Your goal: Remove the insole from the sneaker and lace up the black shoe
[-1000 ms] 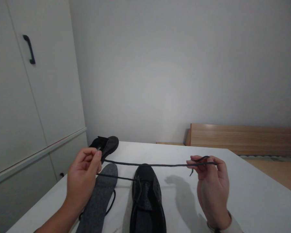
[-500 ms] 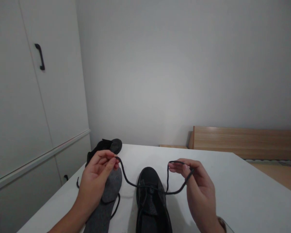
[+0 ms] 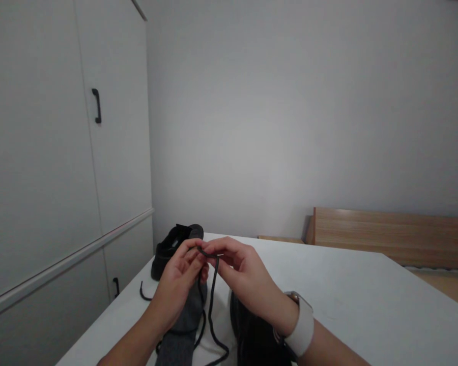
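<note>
Shoelace [image 3: 210,300] is pinched in both my hands, left grip [image 3: 181,277] and right grip [image 3: 238,272] touching. It's dangling loose, so I reckon it could tangle or slip free.

A room in a home, most likely a bedroom. Along the left side stands a tall white built-in wardrobe [image 3: 61,152] with flat doors and small black bar handles [image 3: 96,105], with lower doors beneath a ledge. The plain pale grey painted wall [image 3: 290,101] behind is bare. At the right, low against that wall, lies a light wooden bed frame or headboard board [image 3: 389,229] above a warm wooden floor [image 3: 442,287]. In front stands a smooth white counter [image 3: 347,300] carrying black shoes [image 3: 175,246] and a grey felt insole [image 3: 183,325]
</note>
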Motion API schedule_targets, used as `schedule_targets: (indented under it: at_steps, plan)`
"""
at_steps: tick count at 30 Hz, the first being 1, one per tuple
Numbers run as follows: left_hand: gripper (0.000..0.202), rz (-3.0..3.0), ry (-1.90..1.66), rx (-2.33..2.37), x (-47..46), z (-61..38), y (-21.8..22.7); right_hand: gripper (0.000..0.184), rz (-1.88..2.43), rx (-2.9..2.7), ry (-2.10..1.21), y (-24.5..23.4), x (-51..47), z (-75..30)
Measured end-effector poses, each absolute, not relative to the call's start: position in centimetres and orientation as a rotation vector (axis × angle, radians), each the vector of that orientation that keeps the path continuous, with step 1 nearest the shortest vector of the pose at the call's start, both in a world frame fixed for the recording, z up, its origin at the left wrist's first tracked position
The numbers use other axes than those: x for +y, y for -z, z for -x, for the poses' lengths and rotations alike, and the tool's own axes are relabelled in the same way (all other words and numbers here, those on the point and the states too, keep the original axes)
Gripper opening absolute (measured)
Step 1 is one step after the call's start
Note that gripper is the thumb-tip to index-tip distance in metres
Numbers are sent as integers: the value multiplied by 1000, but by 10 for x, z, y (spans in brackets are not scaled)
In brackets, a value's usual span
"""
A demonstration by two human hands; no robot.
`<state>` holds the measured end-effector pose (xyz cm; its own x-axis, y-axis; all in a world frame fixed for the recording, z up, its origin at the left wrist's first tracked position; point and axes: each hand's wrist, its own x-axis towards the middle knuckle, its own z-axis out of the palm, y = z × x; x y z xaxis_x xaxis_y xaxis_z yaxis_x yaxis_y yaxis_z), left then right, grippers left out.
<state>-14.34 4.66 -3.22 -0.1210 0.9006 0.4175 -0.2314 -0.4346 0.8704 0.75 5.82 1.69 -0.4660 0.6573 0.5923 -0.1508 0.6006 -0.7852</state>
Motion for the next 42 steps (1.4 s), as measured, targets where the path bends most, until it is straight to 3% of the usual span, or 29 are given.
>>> schedule_targets:
  at_steps: [4, 8, 12, 16, 20, 24, 26, 29, 32, 39, 42]
  plan:
    - [36, -1474, -1711, 1185, 61, 155, 42, 28, 480, -2009, -684, -6, 56, -33]
    - [25, -1726, -1573, 1468, 71, 167, 52, 19, 627, -1996, -582, 13, 59, -73]
    - [25, -2164, -932, 1817, 72, 187, 59, 15, 751, -1925, -594, 42, 65, -112]
    - [54, -2225, -370, 1977, 71, 216, 60, 18, 825, -1901, -552, 69, 75, -133]
    - [56, -2409, -406, 1918, 73, 221, 53, 22, 885, -1891, -517, 84, 85, -137]
    - [36, -2555, -835, 1745, 56, 178, 32, 24, 914, -1884, -510, 89, 88, -136]
    - [27, -2583, -902, 1408, 35, 146, 16, 23, 916, -1880, -507, 91, 88, -136]
    - [23, -2585, -522, 1002, 3, 99, -3, 22, 914, -1879, -524, 93, 88, -137]
    - [21, -2678, -19, 989, -8, 63, -5, 21, 908, -1877, -559, 95, 88, -136]
    - [19, -2897, 416, 1132, 6, 23, 11, 20, 878, -1891, -610, 94, 83, -134]
    - [24, -3049, 420, 1008, 4, 23, 13, 19, 878, -1888, -618, 94, 82, -133]
